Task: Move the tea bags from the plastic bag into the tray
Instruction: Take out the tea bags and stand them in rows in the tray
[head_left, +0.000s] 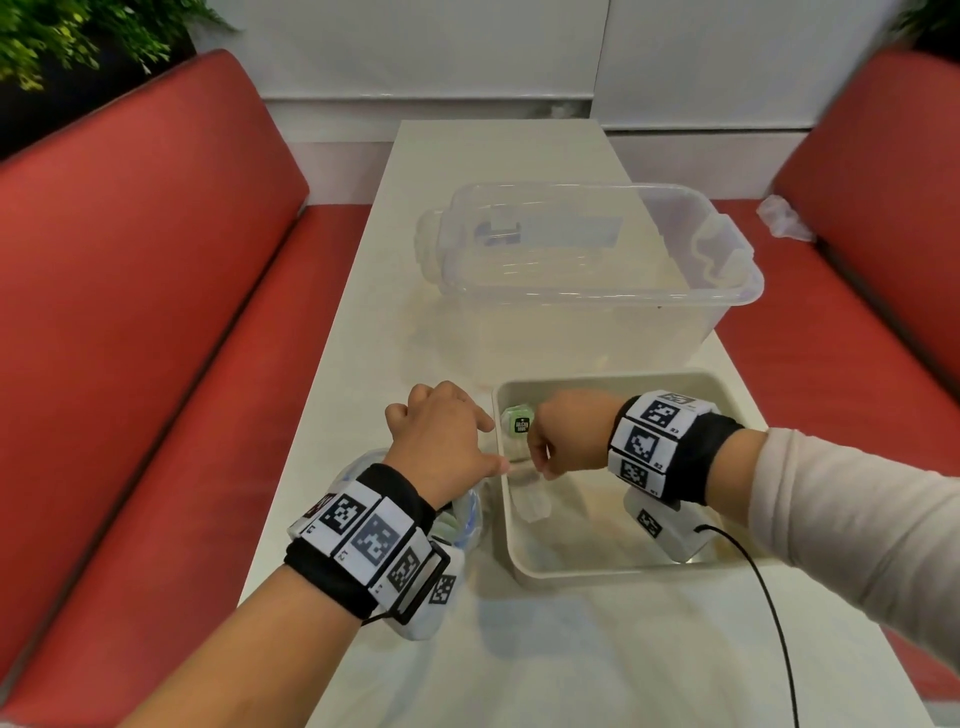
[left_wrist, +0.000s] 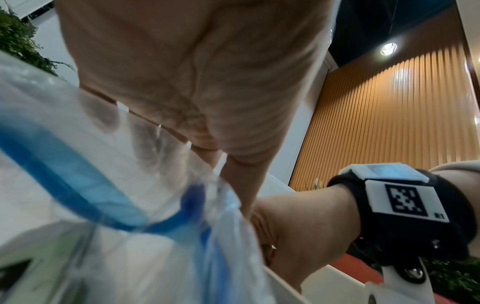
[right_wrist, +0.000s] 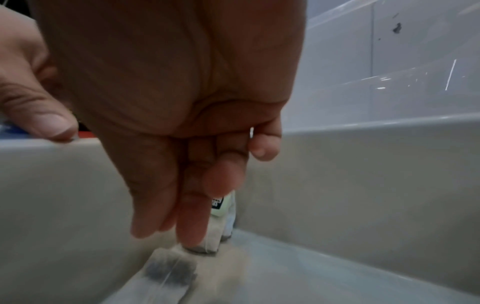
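A beige tray (head_left: 613, 571) sits on the table near me. My right hand (head_left: 543, 462) reaches down into its near-left corner, fingers pointing down, and pinches a tea bag (head_left: 519, 425) with a green tag that stands against the tray wall (right_wrist: 363, 174). In the right wrist view the same tea bag (right_wrist: 219, 207) shows behind my fingertips (right_wrist: 192, 230). Another tea bag (head_left: 535, 506) (right_wrist: 166, 271) lies flat on the tray floor. My left hand (head_left: 447, 436) grips the clear plastic bag (head_left: 467, 519) (left_wrist: 91, 164) with the blue zip strip, just left of the tray, with its thumb on the rim.
A large clear plastic storage box (head_left: 727, 312) stands behind the tray on the narrow white table (head_left: 571, 675). Red bench seats (head_left: 156, 312) flank both sides. Crumpled plastic (head_left: 784, 218) lies on the right seat. A black cable (head_left: 769, 597) trails from my right wrist.
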